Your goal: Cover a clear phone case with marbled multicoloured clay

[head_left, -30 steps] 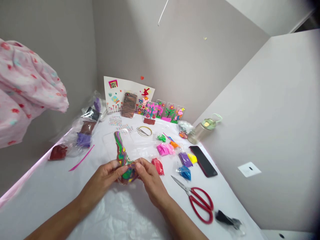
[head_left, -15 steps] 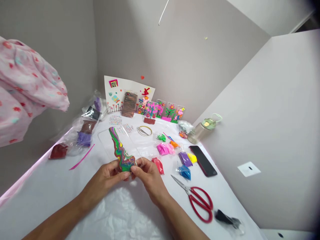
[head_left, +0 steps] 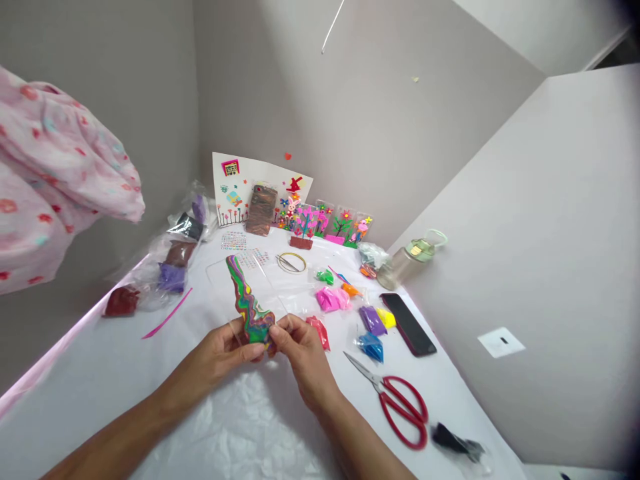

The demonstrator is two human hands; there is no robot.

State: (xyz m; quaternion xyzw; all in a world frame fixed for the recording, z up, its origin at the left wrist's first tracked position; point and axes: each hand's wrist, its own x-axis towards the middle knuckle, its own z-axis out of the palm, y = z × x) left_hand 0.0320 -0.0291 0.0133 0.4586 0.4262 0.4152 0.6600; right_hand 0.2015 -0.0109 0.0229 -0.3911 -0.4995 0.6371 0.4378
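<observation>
A strip of marbled modelling clay (head_left: 245, 300), swirled in green, purple, red and white, lies along a clear rectangular panel (head_left: 273, 287) that looks like a phone case. My left hand (head_left: 223, 350) is closed on the panel's lower left, its thumb along the clay's bottom edge. At the lower right corner, my right hand (head_left: 305, 357) is closed too, and its thumb presses on the clay. The fingers under the panel are mostly hidden. Nearest my right hand lies a red clay packet (head_left: 319, 332).
Red-handled scissors (head_left: 400, 407) and a black phone (head_left: 409, 323) lie to the right, near several clay packets (head_left: 373, 320). A bottle (head_left: 410, 260) stands by the right wall. More bagged clay (head_left: 173, 277) lies left. Decorated cards (head_left: 345, 223) and a brown case (head_left: 261, 210) stand behind.
The whole view has shifted slightly, so things appear a little farther right. My right thumb has moved slightly up along the clay's lower right edge. Both hands keep their hold.
</observation>
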